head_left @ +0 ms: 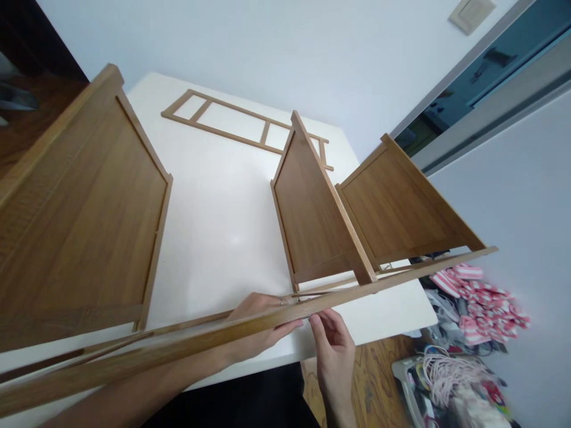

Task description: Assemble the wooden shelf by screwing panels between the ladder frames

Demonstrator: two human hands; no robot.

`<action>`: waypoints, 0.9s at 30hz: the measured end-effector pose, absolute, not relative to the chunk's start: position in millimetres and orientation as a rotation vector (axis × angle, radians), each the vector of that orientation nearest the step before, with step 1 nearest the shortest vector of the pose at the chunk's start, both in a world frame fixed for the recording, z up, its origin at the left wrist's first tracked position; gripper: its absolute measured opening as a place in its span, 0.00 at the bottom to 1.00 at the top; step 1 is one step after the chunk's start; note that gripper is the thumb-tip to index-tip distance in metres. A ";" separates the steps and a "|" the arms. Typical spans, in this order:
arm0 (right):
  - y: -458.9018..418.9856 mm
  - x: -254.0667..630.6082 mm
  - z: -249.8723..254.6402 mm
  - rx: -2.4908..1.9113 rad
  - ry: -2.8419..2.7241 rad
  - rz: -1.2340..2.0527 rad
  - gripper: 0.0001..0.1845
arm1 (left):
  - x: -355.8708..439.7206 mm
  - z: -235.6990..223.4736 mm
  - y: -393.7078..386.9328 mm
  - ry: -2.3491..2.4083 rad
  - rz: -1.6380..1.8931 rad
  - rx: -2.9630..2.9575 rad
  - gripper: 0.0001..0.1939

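A brown wooden frame (250,326) stretches across the front, joined to three upright panels. My left hand (256,312) is closed around its rail, fingers showing above and below the wood; a ring is on one finger. Just right of it, my right hand (333,342) is pinched at the rail's lower edge. Whatever lies between those fingertips, if anything, is too small or hidden to make out. The middle panel (312,220) rises beyond my hands, the right panel (397,205) farther right, and the large left panel (89,214) at the far left.
A ladder-like wooden frame (232,122) lies flat on the white table (214,238) near the wall. Right of the table, on the floor, are a bin (404,374) with cords and clutter, and a pink-striped cloth (486,303). A wall switch (471,13) is at upper right.
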State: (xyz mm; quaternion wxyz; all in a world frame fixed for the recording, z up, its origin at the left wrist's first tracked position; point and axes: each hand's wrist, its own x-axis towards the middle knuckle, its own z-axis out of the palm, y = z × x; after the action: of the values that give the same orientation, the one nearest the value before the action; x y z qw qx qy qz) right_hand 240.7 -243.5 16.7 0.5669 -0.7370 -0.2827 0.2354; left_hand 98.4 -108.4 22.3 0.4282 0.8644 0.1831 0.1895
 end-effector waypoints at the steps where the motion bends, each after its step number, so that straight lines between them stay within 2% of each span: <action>1: -243.5 243.8 21.2 -1.744 -0.705 0.545 0.14 | 98.0 17.9 -108.8 0.456 0.507 2.194 0.14; 4: -244.3 251.8 35.4 -1.771 -0.813 0.554 0.10 | 97.5 6.8 -109.9 0.418 0.604 2.375 0.13; 8: -245.0 255.7 44.1 -1.882 -1.041 0.595 0.09 | 98.7 3.4 -107.1 0.402 0.634 2.551 0.11; 14: -246.9 259.7 27.5 -1.912 -1.546 0.403 0.16 | 105.3 2.7 -103.9 0.327 0.741 2.582 0.19; 19: -250.6 266.8 20.5 -1.907 -1.629 0.402 0.20 | 109.3 -5.6 -108.7 0.336 0.810 2.632 0.19; 23: -250.3 269.2 24.1 -1.933 -1.705 0.414 0.22 | 108.3 -7.0 -109.0 0.319 0.705 2.672 0.15; 27: -248.5 270.5 22.6 -1.931 -1.709 0.377 0.21 | 108.5 -6.7 -111.0 0.370 0.682 2.662 0.16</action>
State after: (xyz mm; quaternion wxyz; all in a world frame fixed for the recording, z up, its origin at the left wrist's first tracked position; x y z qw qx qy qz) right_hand 270.5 -248.5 22.6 0.2647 -0.7145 -0.6325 0.1394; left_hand 108.5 -111.0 -6.7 0.1832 0.9438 0.1313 0.2416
